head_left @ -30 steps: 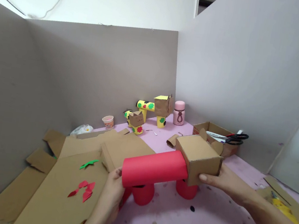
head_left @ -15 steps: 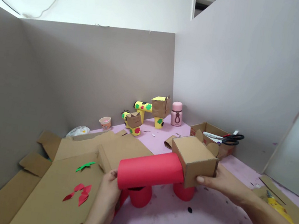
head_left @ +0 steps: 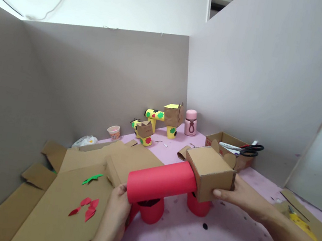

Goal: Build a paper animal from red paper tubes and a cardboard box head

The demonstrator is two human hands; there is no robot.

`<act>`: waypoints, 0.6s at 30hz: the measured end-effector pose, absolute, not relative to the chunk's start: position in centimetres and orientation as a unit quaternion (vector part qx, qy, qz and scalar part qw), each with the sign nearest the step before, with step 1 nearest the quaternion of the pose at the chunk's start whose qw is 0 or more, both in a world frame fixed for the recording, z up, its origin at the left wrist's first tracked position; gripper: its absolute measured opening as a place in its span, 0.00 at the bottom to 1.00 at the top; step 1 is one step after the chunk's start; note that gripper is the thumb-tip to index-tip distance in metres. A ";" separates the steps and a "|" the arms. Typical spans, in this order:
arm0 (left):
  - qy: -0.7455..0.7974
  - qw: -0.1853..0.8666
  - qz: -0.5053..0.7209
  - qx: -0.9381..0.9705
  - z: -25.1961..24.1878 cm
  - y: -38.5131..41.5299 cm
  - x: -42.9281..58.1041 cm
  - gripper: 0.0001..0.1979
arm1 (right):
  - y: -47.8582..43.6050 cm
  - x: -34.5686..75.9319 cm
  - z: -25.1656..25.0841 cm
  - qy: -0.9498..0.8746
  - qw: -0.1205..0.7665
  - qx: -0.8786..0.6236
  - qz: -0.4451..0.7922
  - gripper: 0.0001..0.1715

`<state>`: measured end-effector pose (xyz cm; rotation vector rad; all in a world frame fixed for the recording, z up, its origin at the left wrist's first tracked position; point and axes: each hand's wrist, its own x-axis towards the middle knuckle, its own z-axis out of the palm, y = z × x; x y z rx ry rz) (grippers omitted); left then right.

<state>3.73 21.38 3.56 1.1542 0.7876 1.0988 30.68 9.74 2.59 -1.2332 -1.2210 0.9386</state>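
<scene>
A red paper tube [head_left: 162,181] lies slanted over two short red cups, a nearer one [head_left: 151,212] and one on the right [head_left: 198,206]. My left hand [head_left: 118,207] is closed on the tube's left end, its fingers partly hidden. Against the tube's right end sits a tan cardboard box [head_left: 211,173] with two rounded ears at the back. My right hand [head_left: 237,191] grips this box from its right side, thumb on the front face and the other fingers hidden behind.
Flat cardboard [head_left: 65,203] on the left bears red and green paper pieces. Two yellow spotted cardboard animals [head_left: 173,116] and a pink bottle [head_left: 190,123] stand behind. A box [head_left: 215,137] with scissors [head_left: 251,150] stands back right. A paper cup [head_left: 114,132] is back left.
The gap between the tube and the nearer red cup looks slightly wider, and the tube's right end has risen a little. Both hands keep their hold.
</scene>
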 end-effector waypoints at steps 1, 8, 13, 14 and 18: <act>0.347 0.627 0.482 0.503 3.7 21.3 3.7 0.11 | 9.8 30.7 2.6 -0.516 0.552 -0.520 0.397 0.59; 0.353 0.620 0.493 0.497 3.7 21.4 3.7 0.12 | 9.7 30.7 2.5 -0.517 0.550 -0.524 0.395 0.58; 0.357 0.608 0.496 0.508 3.5 21.3 3.6 0.13 | 9.7 30.8 2.5 -0.524 0.544 -0.526 0.390 0.55; 0.360 0.606 0.493 0.510 3.5 21.3 3.6 0.14 | 9.7 30.8 2.5 -0.524 0.545 -0.526 0.389 0.55; 0.375 0.586 0.491 0.524 3.5 21.4 3.5 0.12 | 9.7 30.7 2.5 -0.522 0.541 -0.533 0.389 0.53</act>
